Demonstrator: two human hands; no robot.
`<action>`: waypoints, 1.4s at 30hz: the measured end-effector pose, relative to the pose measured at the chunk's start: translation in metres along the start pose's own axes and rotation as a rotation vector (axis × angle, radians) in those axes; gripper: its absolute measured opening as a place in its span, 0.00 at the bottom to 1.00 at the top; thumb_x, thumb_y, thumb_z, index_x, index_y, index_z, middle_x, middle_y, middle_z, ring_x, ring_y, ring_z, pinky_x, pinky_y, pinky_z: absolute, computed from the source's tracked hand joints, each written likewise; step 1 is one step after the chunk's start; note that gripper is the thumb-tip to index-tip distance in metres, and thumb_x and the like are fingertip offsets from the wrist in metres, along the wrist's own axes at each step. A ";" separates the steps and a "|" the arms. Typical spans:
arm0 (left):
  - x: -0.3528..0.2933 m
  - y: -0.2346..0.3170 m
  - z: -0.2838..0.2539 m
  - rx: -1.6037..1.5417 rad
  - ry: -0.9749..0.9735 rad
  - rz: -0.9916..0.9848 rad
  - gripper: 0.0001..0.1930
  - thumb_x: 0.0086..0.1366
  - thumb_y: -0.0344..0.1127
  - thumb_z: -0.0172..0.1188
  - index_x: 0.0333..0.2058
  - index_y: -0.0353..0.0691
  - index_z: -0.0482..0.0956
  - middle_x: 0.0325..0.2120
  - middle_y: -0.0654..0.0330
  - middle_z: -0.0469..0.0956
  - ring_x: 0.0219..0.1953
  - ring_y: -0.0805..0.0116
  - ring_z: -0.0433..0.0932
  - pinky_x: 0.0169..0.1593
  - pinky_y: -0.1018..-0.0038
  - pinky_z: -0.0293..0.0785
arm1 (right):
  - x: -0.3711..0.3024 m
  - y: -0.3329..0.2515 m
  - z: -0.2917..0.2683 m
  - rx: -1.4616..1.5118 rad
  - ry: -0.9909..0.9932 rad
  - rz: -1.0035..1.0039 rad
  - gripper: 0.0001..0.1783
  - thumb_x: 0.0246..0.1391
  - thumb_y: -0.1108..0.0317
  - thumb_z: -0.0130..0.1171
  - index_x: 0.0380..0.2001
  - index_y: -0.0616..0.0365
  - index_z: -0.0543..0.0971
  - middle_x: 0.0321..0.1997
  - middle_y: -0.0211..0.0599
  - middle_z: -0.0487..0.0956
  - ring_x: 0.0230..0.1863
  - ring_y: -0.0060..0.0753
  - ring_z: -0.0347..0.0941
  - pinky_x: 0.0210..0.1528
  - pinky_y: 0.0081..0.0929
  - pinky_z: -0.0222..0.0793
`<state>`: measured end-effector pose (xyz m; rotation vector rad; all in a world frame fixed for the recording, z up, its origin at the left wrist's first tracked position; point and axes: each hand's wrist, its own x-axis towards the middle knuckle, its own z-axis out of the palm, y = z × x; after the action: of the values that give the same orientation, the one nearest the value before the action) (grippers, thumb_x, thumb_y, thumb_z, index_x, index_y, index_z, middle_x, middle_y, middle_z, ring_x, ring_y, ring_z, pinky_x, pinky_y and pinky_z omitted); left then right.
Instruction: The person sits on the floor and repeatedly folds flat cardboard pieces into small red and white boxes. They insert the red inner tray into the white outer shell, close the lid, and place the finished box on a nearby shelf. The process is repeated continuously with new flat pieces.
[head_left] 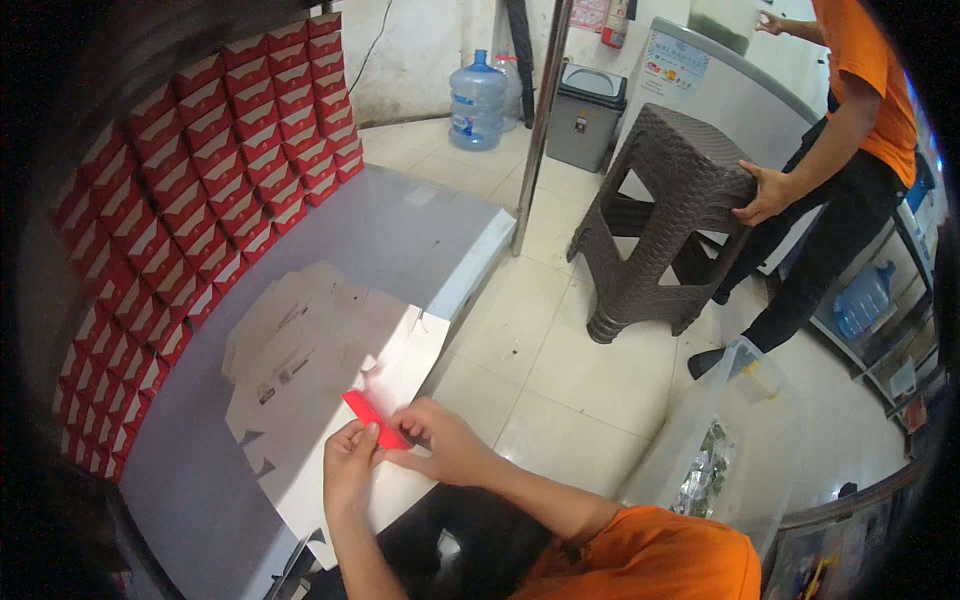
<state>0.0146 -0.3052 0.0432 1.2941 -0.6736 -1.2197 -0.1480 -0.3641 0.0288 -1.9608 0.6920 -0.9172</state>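
A small red cardboard piece, narrow and folded-looking, is held low over flattened cardboard. My left hand pinches its lower end, thumb on top. At the piece's right side my right hand has its fingers curled, with the thumb against the lower edge; some fingertips are blurred. Beneath both hands lies flat, die-cut cardboard, pale on its upper face, with notched edges and small dark print. How many sheets lie there I cannot tell.
Red-and-white folded boxes stand stacked along the left of the grey table. A clear plastic bin holds small packets at right. Beyond the table, a person in orange touches a brown woven-look stool. A metal post rises by the table's corner.
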 end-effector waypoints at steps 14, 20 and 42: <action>-0.068 0.039 -0.054 -0.210 0.161 0.617 0.14 0.72 0.34 0.51 0.51 0.34 0.71 0.41 0.55 0.78 0.42 0.65 0.78 0.45 0.66 0.76 | 0.040 -0.033 -0.017 -0.205 0.314 -0.261 0.31 0.47 0.68 0.70 0.56 0.64 0.73 0.58 0.55 0.74 0.58 0.54 0.70 0.65 0.47 0.60; -0.103 0.051 -0.012 -0.163 0.467 0.691 0.17 0.73 0.29 0.49 0.56 0.32 0.59 0.42 0.54 0.77 0.38 0.67 0.81 0.42 0.70 0.80 | 0.029 -0.091 0.011 0.000 -0.085 -0.764 0.21 0.39 0.76 0.72 0.41 0.64 0.84 0.46 0.48 0.79 0.37 0.38 0.79 0.39 0.26 0.77; -0.324 0.012 -0.067 0.472 0.764 0.413 0.09 0.55 0.25 0.59 0.16 0.35 0.76 0.08 0.57 0.64 0.11 0.67 0.68 0.19 0.73 0.63 | -0.023 -0.166 0.132 0.225 -0.771 -0.055 0.20 0.56 0.62 0.66 0.50 0.57 0.77 0.25 0.36 0.76 0.24 0.20 0.70 0.28 0.25 0.67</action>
<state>-0.0148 0.0156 0.1184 1.7504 -0.6246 -0.1760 -0.0342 -0.2052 0.1144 -1.9238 0.0829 -0.1992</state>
